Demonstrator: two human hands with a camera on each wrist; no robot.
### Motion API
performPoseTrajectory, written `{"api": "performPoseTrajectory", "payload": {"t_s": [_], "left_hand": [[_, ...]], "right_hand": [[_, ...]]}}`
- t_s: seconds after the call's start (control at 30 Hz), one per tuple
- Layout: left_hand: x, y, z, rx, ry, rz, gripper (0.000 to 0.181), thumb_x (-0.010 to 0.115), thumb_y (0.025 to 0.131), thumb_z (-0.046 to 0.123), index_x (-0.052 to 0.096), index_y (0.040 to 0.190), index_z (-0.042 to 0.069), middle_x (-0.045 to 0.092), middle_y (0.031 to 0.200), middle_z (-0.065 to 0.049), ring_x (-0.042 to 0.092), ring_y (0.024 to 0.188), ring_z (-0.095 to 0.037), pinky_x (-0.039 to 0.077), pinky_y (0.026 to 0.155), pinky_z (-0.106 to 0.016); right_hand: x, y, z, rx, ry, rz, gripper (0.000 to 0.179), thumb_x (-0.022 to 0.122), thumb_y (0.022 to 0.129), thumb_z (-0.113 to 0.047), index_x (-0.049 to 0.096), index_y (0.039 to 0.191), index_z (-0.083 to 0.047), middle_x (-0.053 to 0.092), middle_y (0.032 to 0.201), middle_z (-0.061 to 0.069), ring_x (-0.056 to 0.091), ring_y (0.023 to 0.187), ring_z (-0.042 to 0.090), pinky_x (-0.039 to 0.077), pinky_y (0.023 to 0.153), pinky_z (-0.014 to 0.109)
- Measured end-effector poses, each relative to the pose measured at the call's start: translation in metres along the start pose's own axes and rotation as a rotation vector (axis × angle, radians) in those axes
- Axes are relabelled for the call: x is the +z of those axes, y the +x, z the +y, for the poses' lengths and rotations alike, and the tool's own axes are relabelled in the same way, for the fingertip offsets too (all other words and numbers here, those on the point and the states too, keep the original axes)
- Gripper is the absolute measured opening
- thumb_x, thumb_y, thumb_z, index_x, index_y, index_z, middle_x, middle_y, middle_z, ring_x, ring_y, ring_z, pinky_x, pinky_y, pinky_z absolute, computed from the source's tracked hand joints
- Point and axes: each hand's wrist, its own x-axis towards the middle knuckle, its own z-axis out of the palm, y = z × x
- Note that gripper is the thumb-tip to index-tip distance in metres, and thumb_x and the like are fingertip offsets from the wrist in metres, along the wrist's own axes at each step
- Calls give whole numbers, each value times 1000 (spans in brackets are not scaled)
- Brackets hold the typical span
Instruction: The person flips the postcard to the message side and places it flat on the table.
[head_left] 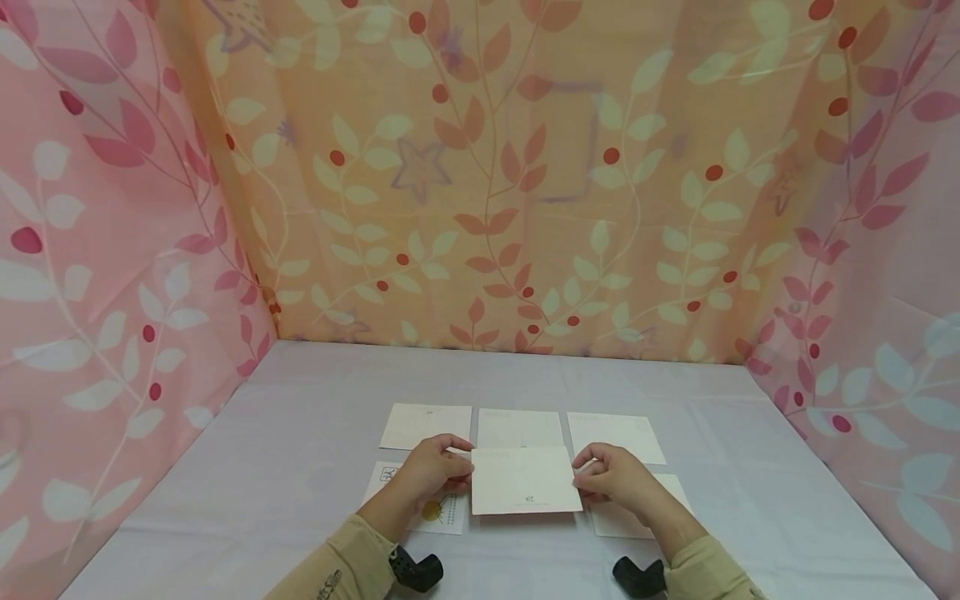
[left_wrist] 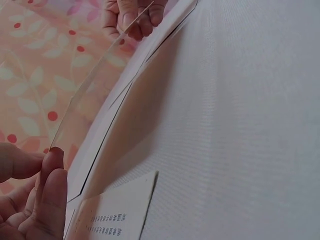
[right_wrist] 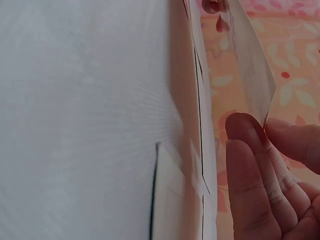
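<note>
A blank-looking white card (head_left: pixel 525 483), with a small mark near its lower edge, is held up off the table between both hands. My left hand (head_left: pixel 438 468) pinches its left edge between thumb and fingers, and my right hand (head_left: pixel 617 477) pinches its right edge. In the left wrist view the card (left_wrist: pixel 90 85) appears nearly edge-on, well above the tabletop. The right wrist view shows the right thumb and fingers meeting at a corner of the card (right_wrist: pixel 257 75). Under my left forearm lies a card with a printed yellow drawing (head_left: pixel 450 518); another pale card (head_left: pixel 618 522) lies beneath the right.
Three pale cards lie in a back row: left (head_left: pixel 427 423), middle (head_left: pixel 519 425) and right (head_left: pixel 617 437). A white cloth (head_left: pixel 247 467) covers the table. Leaf-patterned curtains (head_left: pixel 487 208) enclose the back and both sides. Each wrist carries a black device (head_left: pixel 420 573).
</note>
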Motion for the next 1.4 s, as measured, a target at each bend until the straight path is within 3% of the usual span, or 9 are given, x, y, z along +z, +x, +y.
{"api": "performPoseTrajectory", "payload": {"t_s": [0.33, 0.77, 1.2, 1.4], "left_hand": [[-1, 0, -2, -16, 16, 35, 12, 68, 79, 7, 63, 89, 2, 63, 79, -9, 61, 66, -17, 54, 63, -27], [2, -2, -5, -40, 68, 46, 7, 67, 79, 5, 60, 79, 5, 63, 73, -9, 61, 62, -16, 53, 58, -26], [4, -4, -1, -20, 118, 17, 10, 68, 79, 6, 62, 86, 2, 64, 73, -9, 62, 62, -18, 54, 61, -30], [5, -4, 1, -55, 134, 7, 10, 68, 79, 7, 65, 87, 2, 65, 75, -8, 62, 65, -19, 53, 63, -28]], "right_hand": [[1, 0, 1, -4, 14, -33, 23, 68, 78, -6, 54, 93, 4, 67, 75, 9, 63, 68, 18, 54, 62, 34], [3, -1, 1, 1, -20, -38, 16, 68, 79, -8, 57, 86, 2, 65, 71, 7, 62, 65, 17, 53, 60, 33], [0, -4, -1, 41, -36, -67, 16, 64, 84, -11, 60, 84, 4, 66, 75, 9, 64, 65, 19, 53, 57, 31], [-1, -4, 0, 57, -29, -65, 17, 64, 84, -12, 61, 84, 5, 66, 74, 9, 64, 64, 19, 53, 57, 31]]}}
